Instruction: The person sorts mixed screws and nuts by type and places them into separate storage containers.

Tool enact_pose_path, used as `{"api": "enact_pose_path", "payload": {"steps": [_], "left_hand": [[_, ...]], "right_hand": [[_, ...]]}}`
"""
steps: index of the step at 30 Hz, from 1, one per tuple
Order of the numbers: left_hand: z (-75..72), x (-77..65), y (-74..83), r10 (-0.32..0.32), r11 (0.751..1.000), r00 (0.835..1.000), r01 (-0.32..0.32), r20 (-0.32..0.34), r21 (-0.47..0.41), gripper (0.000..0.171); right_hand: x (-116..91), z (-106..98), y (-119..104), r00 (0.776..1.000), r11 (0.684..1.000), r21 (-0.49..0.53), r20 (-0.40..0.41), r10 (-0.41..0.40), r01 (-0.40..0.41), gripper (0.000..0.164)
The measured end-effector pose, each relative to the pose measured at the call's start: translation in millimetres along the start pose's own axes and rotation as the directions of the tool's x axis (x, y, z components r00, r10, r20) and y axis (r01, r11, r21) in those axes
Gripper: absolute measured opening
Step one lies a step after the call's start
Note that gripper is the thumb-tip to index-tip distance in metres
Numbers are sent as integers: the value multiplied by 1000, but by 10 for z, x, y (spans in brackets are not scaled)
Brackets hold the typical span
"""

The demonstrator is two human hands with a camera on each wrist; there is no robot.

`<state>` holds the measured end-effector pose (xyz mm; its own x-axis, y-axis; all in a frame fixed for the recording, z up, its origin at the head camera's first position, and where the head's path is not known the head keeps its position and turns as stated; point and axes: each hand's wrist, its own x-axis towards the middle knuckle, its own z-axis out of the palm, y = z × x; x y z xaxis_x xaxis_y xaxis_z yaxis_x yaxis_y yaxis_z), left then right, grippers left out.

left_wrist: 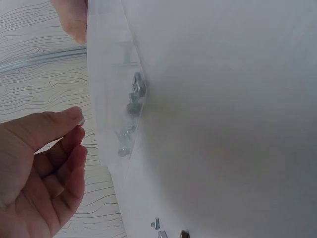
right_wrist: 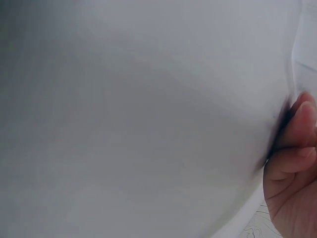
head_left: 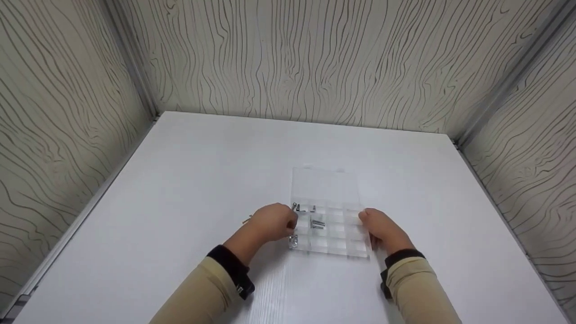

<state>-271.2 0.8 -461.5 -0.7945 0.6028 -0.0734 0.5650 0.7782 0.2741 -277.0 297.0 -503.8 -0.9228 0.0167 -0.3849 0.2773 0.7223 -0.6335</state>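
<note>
A clear plastic compartment box [head_left: 335, 255] lies on the table with its lid [head_left: 325, 182] folded back. My left hand [head_left: 273, 221] is over the box's left edge, pinching a small silvery piece [left_wrist: 82, 120] between thumb and index finger; most of it is hidden by the fingertips. At the box's right edge, my right hand [head_left: 382, 228] grips the side with its thumb at the rim and its fingers curled low against the table. Several metal screws [head_left: 317, 224] lie in a middle compartment. More metal hardware [head_left: 294, 241] fills compartments along the left side.
Loose small hardware [head_left: 247, 219] lies on the white table [head_left: 202, 180] left of the box, partly behind my left hand. In the left wrist view, several loose metal pieces [left_wrist: 157, 223] appear at the bottom. Wood-patterned panels [head_left: 288, 58] surround the table.
</note>
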Motion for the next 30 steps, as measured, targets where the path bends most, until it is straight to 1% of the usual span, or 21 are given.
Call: {"api": "enact_pose_path", "payload": {"steps": [2,6,10,13,16,18,21,23,26,28,30], "left_hand": [[25,-3,14,12,1000,1000,-12,9,20,6],[53,-5,13,38,997,999,-37,-7,63,7],[44,-15,-11,56,998,998,-55,-2,39,5],[22,-29,-51,81,997,997,-81,19,7,6],[-9,-51,-102,80,997,996,-80,33,-2,8],[-32,-77,-140,48,998,998,-49,44,24,9],[-51,-128,-199,-47,995,996,39,79,96,7],[-54,-176,-234,-128,983,984,109,128,148,10],[-35,-240,-286,-227,961,954,187,194,203,13],[-24,-275,-312,-263,950,939,211,223,231,13],[-11,-298,-335,-276,943,933,216,232,254,14]], "right_hand": [[-2,0,-4,1000,1000,1,1,-3,3,27],[-5,2,-12,1000,1000,0,-1,-2,2,27],[-2,5,-5,1000,1000,-11,-4,-6,6,27],[-2,1,-3,1000,1000,-21,-1,-11,11,27],[3,-1,0,1000,1000,-25,-2,-3,3,29],[4,-2,-2,1000,999,-32,0,-2,2,29],[12,4,0,1000,999,-34,-3,9,-9,30],[14,7,-1,1000,999,-32,2,13,-12,30],[13,11,3,1000,1000,-22,5,14,-14,29],[9,8,1,1000,1000,-21,8,14,-14,29],[1,4,-4,1000,1000,-20,7,16,-16,30]]}}
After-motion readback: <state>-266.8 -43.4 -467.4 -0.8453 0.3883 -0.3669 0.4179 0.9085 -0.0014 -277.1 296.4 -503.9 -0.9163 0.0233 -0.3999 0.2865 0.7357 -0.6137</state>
